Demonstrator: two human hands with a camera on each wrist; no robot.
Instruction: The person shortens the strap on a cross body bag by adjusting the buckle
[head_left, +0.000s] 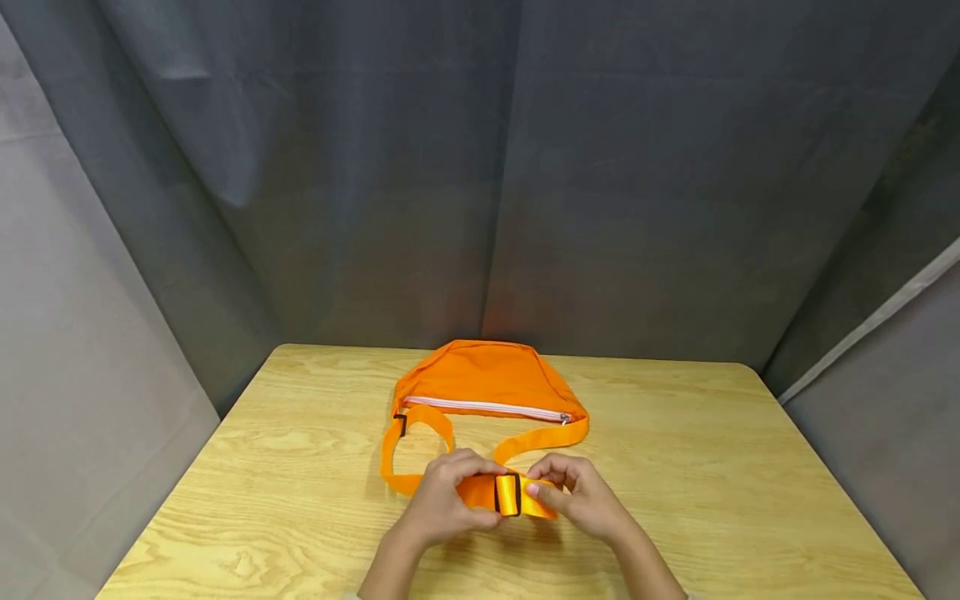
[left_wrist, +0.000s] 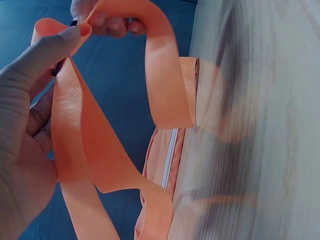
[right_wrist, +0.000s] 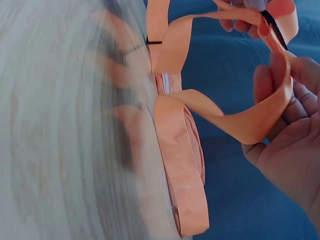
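Observation:
An orange waist bag (head_left: 487, 375) with a pale pink zipper (head_left: 480, 407) lies on the table, its orange strap (head_left: 405, 483) looping toward me. Raised at the front is a black slide buckle (head_left: 517, 495), with the webbing threaded through it in a small loop. My left hand (head_left: 442, 500) pinches the strap at the buckle's left side, thumb (left_wrist: 62, 42) on the near face. On the other side, my right hand (head_left: 588, 500) holds the strap just right of the buckle between thumb and fingers. In the right wrist view the webbing (right_wrist: 255, 122) runs across that hand's fingers.
A second black strap fitting (head_left: 402, 423) sits at the bag's left end. The wooden table (head_left: 712, 467) extends to both sides. Behind it hangs a dark grey curtain (head_left: 637, 183), with lighter panels (head_left: 75, 333) at the sides.

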